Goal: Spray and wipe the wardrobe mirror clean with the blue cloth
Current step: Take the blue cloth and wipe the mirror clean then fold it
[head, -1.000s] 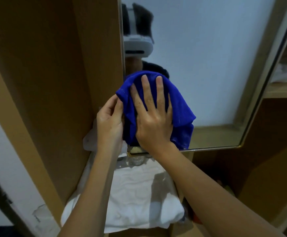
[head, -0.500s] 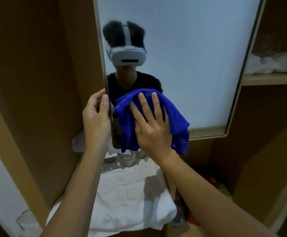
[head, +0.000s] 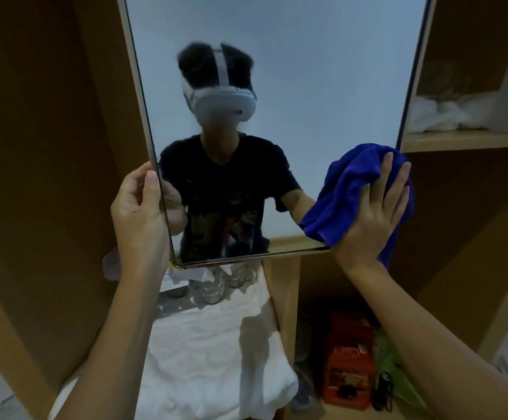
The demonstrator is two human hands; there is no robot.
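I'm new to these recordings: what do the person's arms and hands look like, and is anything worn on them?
Both forearms are bare up to the frame's edge: no sleeves, gloves, watch or rings show on the left hand or right hand. The mirror's reflection shows a dark short-sleeved T-shirt.

right hand (head: 374,213) + blue cloth (head: 346,201): moved from mirror (head: 307,71) lower-left corner | now at lower-right corner

I saw a deep blue cloth (head: 352,195), a pale-gold mirror frame (head: 143,101), tan wooden shelves (head: 446,140), white bedding (head: 204,353), and a red box (head: 348,359) beside something green (head: 395,368).
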